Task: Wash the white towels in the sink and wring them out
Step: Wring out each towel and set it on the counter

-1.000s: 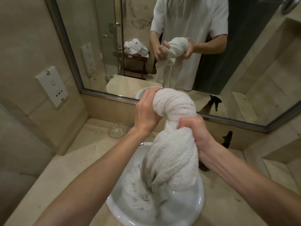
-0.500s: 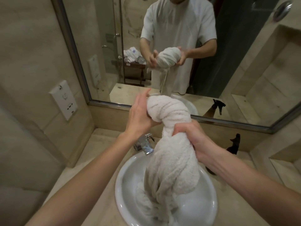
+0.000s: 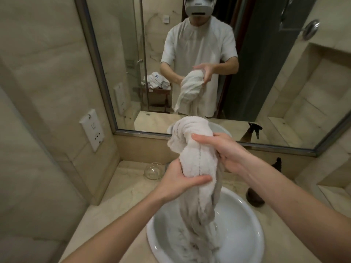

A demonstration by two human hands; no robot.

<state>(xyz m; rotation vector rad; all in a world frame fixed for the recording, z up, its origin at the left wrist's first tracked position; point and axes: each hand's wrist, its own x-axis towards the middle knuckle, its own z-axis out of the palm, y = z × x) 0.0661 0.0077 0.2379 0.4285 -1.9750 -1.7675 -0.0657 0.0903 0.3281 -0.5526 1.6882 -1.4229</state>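
Above the white sink (image 3: 252, 242) on the beige marble worktop (image 3: 117, 204) — under a wall mirror (image 3: 123, 54) — left hand (image 3: 180, 179) and right hand (image 3: 226, 150) both grip the twisted white towel (image 3: 197, 154).

No words or numbers can be read anywhere. The nearest thing to a sign is a small blue round emblem (image 3: 156, 76) on the folded white linen (image 3: 158, 81) seen in the mirror, up and to the left of the fingers (image 3: 199, 180); its design is too blurred to make out. The wall plate (image 3: 92, 130), left of the fingers, bears small dark marks that cannot be read as text.
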